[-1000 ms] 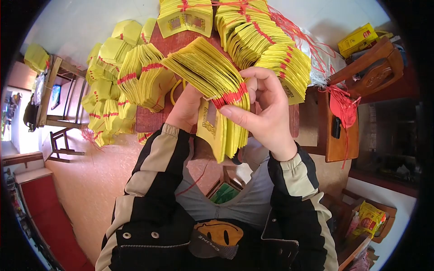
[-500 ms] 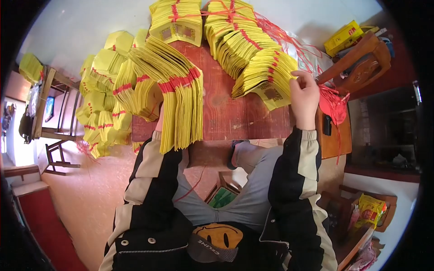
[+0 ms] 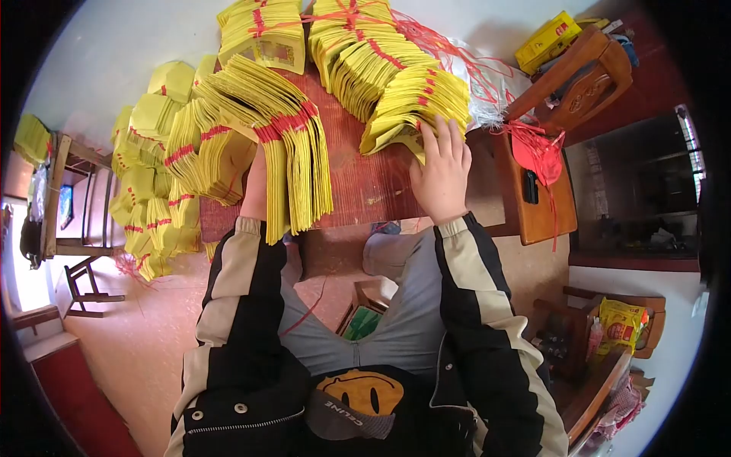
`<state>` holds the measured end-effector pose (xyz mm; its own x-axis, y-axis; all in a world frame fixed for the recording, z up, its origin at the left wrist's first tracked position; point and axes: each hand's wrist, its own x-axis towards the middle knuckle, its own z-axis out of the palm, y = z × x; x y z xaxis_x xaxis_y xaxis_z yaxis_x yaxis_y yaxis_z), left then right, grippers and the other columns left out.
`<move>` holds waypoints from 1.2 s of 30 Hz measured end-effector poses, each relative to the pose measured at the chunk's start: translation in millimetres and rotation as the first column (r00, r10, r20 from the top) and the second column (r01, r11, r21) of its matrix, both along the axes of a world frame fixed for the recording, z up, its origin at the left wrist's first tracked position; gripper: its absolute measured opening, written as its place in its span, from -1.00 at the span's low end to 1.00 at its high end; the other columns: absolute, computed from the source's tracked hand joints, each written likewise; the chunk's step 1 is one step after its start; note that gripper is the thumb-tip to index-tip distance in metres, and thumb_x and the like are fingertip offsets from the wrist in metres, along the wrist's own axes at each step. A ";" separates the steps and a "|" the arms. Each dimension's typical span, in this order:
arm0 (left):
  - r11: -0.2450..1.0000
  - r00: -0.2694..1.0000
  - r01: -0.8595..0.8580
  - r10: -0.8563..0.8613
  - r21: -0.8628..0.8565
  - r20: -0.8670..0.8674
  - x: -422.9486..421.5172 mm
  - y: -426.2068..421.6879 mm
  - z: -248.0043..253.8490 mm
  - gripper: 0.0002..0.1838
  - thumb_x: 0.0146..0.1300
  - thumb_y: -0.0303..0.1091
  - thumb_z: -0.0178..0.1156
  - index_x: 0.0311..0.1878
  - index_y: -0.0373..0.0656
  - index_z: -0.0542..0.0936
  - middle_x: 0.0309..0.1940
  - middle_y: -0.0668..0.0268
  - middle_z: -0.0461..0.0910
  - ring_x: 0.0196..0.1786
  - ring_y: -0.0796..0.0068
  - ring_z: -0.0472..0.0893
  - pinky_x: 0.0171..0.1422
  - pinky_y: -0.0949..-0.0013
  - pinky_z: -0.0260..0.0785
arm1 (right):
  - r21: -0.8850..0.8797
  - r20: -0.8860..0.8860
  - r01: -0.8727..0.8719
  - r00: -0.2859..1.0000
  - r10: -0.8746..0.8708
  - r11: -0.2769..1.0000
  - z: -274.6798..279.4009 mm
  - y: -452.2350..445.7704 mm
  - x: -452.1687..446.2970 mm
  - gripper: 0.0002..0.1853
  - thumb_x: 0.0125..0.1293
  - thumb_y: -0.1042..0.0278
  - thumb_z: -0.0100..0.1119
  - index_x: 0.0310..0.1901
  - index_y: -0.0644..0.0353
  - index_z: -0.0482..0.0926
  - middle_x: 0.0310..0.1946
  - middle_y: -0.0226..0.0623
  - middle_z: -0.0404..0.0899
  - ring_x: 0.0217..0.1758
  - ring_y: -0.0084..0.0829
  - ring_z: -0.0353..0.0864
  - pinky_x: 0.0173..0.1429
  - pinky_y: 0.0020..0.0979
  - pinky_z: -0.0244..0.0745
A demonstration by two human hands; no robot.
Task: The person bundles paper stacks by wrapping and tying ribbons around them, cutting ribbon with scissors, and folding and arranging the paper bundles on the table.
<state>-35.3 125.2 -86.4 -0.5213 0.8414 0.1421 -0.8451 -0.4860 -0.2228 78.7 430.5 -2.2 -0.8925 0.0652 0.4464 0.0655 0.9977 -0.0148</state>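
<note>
My right hand [image 3: 443, 171] lies at the near end of a row of folded yellow papers [image 3: 419, 95] with red bands. Its fingers are stretched out against the last sheets, the thumb partly hidden. On the left, a thick bundle of the same folded yellow papers [image 3: 301, 167], also red-banded, arches over my left hand [image 3: 256, 186] and hangs past the table's front edge. Only the wrist and back part of that hand show; its fingers are hidden beneath the papers. Both rest over a reddish wooden table [image 3: 358, 179].
More yellow paper bundles [image 3: 141, 194] are piled to the left of the table. Another banded stack [image 3: 263, 34] stands at the back. Red strings [image 3: 434, 38] trail behind the right row. A wooden chair [image 3: 560, 213] with red strings and a black object is at the right.
My right hand has shifted left and down in view, from bent fingers beside the row's end to stretched fingers on it. The end sheet's printed face is now mostly covered. The view has shifted slightly.
</note>
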 end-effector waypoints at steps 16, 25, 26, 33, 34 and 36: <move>0.604 0.840 -0.536 0.309 -0.590 -0.446 24.9 43.3 77.5 -0.42 0.64 0.08 0.01 0.47 -0.14 0.41 0.30 0.25 0.61 0.27 0.34 0.65 0.42 0.18 0.51 | -0.133 0.234 -0.121 0.961 0.150 0.984 19.5 9.9 -41.0 -0.73 0.15 0.41 0.31 -0.07 0.09 0.74 -0.14 -0.07 0.67 -0.07 0.02 0.71 0.03 -0.02 0.63; 0.523 0.714 -0.688 0.368 -0.503 -0.595 18.5 48.1 78.0 -0.54 0.45 -0.34 0.32 0.34 -0.21 0.52 0.18 0.27 0.64 0.19 0.38 0.66 0.30 0.25 0.53 | -0.995 -0.031 -0.040 0.995 0.094 0.096 149.7 46.5 47.9 -0.71 0.42 0.48 0.15 0.11 0.39 0.62 -0.02 -0.22 0.71 0.00 -0.40 0.70 0.13 -0.36 0.59; 0.417 0.680 -0.728 0.339 -0.544 -0.650 19.0 52.9 74.6 -0.58 0.55 -0.23 0.19 0.34 -0.24 0.50 0.13 0.21 0.67 0.10 0.37 0.71 0.23 0.29 0.61 | -0.997 0.023 0.009 0.985 0.171 0.082 165.5 31.2 50.1 -0.69 0.37 0.47 0.16 0.09 0.40 0.62 -0.04 -0.22 0.71 -0.02 -0.40 0.70 0.10 -0.37 0.58; 0.592 0.844 -0.507 0.193 -0.627 -0.500 -24.6 46.6 -43.6 -0.63 0.59 -0.20 0.08 0.21 -0.30 0.59 -0.02 0.20 0.73 -0.11 0.38 0.75 -0.05 0.31 0.63 | -0.972 0.129 0.037 0.910 0.394 0.232 95.5 -77.7 -16.4 -0.69 0.36 0.39 0.32 0.07 0.36 0.64 -0.16 -0.29 0.75 -0.14 -0.47 0.71 -0.02 -0.42 0.55; 0.449 0.784 -0.606 0.201 -0.656 -0.587 -4.0 52.3 0.7 -0.61 0.61 -0.17 0.05 0.22 -0.29 0.59 0.01 0.20 0.73 -0.08 0.40 0.75 -0.02 0.32 0.62 | -0.880 0.093 -0.079 0.939 0.332 0.469 76.2 -78.8 -22.8 -0.69 0.34 0.37 0.32 0.03 0.38 0.62 -0.21 -0.17 0.74 -0.17 -0.27 0.72 -0.02 -0.30 0.57; 0.392 0.736 -0.671 0.250 -0.629 -0.629 18.2 57.7 53.0 -0.56 0.63 -0.09 0.00 0.26 -0.25 0.59 0.09 0.23 0.71 0.04 0.46 0.71 0.13 0.35 0.56 | -0.711 0.019 -0.192 0.957 0.291 0.677 70.2 -81.8 -33.2 -0.68 0.33 0.35 0.32 0.00 0.39 0.60 -0.25 -0.05 0.73 -0.19 -0.08 0.73 -0.03 -0.19 0.59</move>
